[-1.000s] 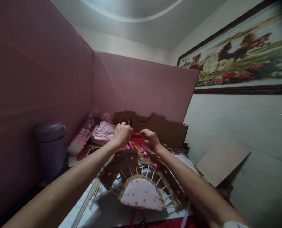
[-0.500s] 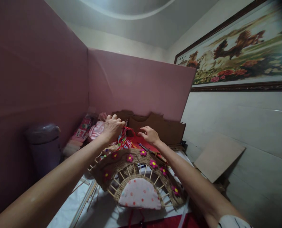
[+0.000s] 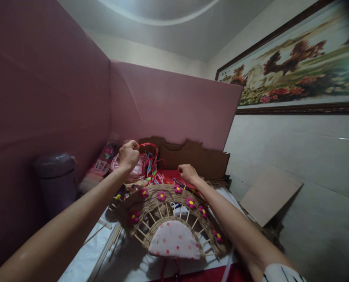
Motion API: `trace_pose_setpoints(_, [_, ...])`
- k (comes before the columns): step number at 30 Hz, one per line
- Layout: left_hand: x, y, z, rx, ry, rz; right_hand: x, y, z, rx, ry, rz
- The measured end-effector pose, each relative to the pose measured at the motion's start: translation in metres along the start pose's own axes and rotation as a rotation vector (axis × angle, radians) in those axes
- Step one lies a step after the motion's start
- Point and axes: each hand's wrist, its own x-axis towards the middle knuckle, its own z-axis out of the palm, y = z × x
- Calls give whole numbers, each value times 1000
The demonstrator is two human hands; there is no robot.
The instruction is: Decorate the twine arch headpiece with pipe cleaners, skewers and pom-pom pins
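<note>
My left hand [image 3: 129, 155] is closed on one end of a red cord [image 3: 148, 144], which arches to the right from its fingers. Below that cord hangs a tangle of coloured strings [image 3: 150, 163], in red, blue, green and pink. My right hand [image 3: 188, 172] has its fingers curled together above a red sheet [image 3: 170, 174]; whatever it may pinch is hidden. Nearer to me stands a half-round woven piece [image 3: 153, 199] of twine over thin sticks, dotted with magenta felt flowers [image 3: 190, 202]. Its centre is a white spotted cloth panel [image 3: 174, 239].
Thin wooden sticks [image 3: 107, 250] lie at the left on the white table cover [image 3: 82, 260]. A lidded purple bin [image 3: 57, 188] and pink packages [image 3: 102, 162] stand farther left. Brown cardboard [image 3: 192, 158] rises behind, before a pink partition [image 3: 174, 105]. Another board [image 3: 271, 196] leans right.
My left hand has moved left and slightly down, drawing the red cord and some strings with it. My right hand has lowered slightly, and its fingers have curled closed.
</note>
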Motion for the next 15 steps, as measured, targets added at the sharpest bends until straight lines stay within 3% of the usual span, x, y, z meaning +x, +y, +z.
trace_pose_setpoints(8, [5, -3, 5, -308, 131, -186, 3, 12, -3, 68, -203, 56])
trace_pose_setpoints(15, [-14, 10, -14, -542, 88, -212, -7, 35, -40, 29, -63, 167])
